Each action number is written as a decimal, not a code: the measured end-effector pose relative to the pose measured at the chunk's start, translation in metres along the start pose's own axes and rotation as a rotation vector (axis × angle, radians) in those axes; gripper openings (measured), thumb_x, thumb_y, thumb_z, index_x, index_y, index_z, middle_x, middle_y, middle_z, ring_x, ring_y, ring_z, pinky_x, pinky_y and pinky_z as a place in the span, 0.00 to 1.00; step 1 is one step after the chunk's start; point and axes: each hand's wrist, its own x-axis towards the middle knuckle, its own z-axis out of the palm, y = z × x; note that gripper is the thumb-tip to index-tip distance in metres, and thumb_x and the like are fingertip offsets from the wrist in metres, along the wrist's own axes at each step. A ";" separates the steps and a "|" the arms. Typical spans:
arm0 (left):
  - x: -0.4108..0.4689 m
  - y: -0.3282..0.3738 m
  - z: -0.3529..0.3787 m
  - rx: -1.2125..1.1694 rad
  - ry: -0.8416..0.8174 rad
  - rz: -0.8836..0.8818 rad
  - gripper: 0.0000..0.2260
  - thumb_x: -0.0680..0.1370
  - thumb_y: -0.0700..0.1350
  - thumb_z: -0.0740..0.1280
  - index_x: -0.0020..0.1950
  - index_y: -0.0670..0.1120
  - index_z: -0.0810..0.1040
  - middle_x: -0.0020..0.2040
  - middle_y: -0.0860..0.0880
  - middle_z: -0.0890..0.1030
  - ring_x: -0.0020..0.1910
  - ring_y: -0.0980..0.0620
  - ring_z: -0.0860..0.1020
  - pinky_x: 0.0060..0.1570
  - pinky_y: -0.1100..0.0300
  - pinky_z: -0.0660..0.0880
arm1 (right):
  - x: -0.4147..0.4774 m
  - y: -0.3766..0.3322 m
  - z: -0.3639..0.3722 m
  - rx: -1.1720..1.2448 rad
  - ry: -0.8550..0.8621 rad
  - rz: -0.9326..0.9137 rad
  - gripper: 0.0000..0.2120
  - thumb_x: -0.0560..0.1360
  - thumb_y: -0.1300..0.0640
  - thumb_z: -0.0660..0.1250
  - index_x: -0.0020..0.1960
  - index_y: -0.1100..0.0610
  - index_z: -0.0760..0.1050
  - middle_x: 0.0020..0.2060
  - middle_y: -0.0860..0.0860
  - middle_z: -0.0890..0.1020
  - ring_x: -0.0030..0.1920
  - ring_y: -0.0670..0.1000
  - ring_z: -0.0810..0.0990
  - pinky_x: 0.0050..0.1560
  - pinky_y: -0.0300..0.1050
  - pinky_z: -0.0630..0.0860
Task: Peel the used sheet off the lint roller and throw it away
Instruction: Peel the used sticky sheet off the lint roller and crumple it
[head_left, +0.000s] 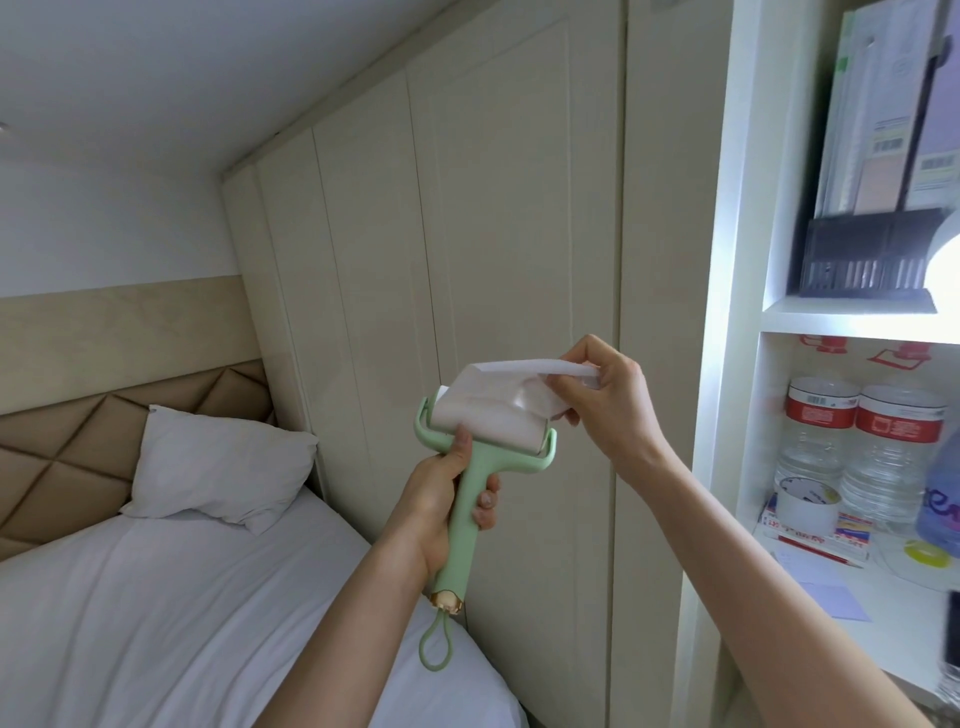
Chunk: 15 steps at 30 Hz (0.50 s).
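A pale green lint roller (465, 512) with a white sticky roll is held upright in front of the wardrobe. My left hand (441, 493) is wrapped around its handle, thumb resting against the roll's lower edge. A loop cord hangs from the handle's end. The used sheet (511, 389) is partly lifted from the roll and stretches up and to the right. My right hand (605, 395) pinches the sheet's free end between thumb and fingers. The sheet's other end still lies on the roll.
A bed with a white sheet (156, 597) and pillow (218, 467) lies at the lower left. Cream wardrobe doors (493, 208) fill the middle. White shelves (831, 319) on the right hold water bottles (857, 447), a tape roll (808, 501) and file folders (883, 130).
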 end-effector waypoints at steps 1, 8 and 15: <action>0.000 0.000 0.000 0.004 0.001 0.001 0.17 0.78 0.54 0.59 0.44 0.39 0.73 0.28 0.44 0.73 0.18 0.55 0.68 0.18 0.68 0.63 | 0.000 0.000 0.000 0.014 -0.006 0.004 0.05 0.70 0.68 0.66 0.37 0.64 0.71 0.28 0.51 0.78 0.26 0.50 0.75 0.27 0.42 0.70; 0.005 -0.003 -0.002 0.025 0.023 -0.012 0.17 0.78 0.54 0.60 0.47 0.39 0.73 0.26 0.45 0.74 0.18 0.55 0.69 0.18 0.68 0.63 | 0.000 -0.004 0.000 0.133 -0.017 0.041 0.06 0.72 0.71 0.61 0.39 0.63 0.68 0.30 0.56 0.78 0.23 0.51 0.79 0.24 0.42 0.75; 0.009 -0.005 -0.004 0.032 0.041 -0.017 0.17 0.78 0.54 0.60 0.47 0.39 0.73 0.24 0.45 0.74 0.17 0.55 0.69 0.18 0.68 0.63 | -0.002 -0.004 0.000 0.197 -0.028 0.065 0.05 0.75 0.70 0.61 0.45 0.62 0.72 0.33 0.56 0.79 0.24 0.51 0.80 0.30 0.47 0.81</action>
